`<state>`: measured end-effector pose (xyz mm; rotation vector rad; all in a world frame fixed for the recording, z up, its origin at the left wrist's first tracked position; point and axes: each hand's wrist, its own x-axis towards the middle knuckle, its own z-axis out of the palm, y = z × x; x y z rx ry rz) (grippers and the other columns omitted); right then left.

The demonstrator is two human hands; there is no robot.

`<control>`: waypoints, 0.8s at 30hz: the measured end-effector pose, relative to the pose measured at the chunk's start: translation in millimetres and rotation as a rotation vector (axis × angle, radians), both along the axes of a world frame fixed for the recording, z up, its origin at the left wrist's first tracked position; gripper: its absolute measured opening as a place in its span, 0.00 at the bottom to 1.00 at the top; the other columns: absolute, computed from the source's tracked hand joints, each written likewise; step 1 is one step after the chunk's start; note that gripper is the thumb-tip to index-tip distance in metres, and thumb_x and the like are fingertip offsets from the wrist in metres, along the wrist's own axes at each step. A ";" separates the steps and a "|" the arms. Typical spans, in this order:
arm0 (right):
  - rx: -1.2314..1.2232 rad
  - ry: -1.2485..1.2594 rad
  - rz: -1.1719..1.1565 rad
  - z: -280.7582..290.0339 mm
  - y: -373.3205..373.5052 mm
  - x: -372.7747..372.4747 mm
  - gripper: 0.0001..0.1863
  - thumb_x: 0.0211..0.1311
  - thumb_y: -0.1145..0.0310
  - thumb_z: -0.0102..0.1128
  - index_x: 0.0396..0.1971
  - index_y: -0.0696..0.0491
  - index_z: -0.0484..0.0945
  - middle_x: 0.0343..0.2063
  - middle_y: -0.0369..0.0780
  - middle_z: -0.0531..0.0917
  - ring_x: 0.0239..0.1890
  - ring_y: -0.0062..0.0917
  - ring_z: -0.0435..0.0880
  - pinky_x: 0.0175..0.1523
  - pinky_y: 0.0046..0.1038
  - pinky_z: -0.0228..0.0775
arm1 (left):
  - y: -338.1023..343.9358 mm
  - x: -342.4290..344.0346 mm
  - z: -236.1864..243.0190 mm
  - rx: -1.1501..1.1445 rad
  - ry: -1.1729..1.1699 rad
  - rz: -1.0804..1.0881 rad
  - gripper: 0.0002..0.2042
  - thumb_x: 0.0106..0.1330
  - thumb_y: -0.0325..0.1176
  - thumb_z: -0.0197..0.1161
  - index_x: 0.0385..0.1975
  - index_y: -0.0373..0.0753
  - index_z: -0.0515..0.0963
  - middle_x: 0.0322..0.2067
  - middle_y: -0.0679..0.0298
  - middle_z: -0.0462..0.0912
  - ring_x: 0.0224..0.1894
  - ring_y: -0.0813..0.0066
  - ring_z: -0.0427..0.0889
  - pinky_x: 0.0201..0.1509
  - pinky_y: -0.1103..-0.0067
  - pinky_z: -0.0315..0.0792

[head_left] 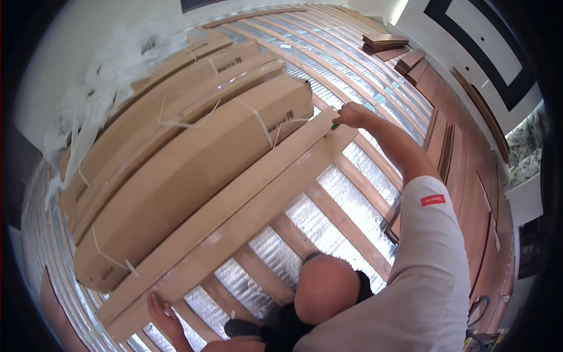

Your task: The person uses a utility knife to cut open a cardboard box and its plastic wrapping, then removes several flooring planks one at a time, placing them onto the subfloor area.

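Note:
A long, narrow cardboard box [246, 214] lies in front of me, running diagonally from lower left to upper right, with a seam along its length. At its far right end my right hand [352, 115] is closed around a small green tool [335, 126], its tip against the cardboard; the fingers hide most of it, so I cannot tell its exact kind. My left hand [165, 317] rests at the box's near left edge with its fingers stretched out, holding nothing.
Beyond it lie several larger cardboard boxes [199, 170] with loose white straps, and crumpled clear plastic [97, 100]. Wooden battens [293, 234] cross silver foil underneath. Stacked brown planks [384, 42] stand at far right, beside laid brown flooring [478, 193]. My bare knee [327, 290] is close to the box.

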<state>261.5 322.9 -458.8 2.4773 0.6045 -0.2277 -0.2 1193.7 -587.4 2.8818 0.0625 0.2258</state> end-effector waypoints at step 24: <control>0.651 -0.145 -0.890 -53.3 -90.7 29.4 0.12 0.58 0.66 0.58 0.40 0.44 0.85 0.40 0.39 0.85 0.46 0.35 0.84 0.46 0.39 0.77 | -95.2 59.4 5.0 -0.259 0.230 -0.069 0.30 0.71 0.35 0.59 0.69 0.35 0.56 0.70 0.51 0.54 0.69 0.54 0.58 0.63 0.66 0.67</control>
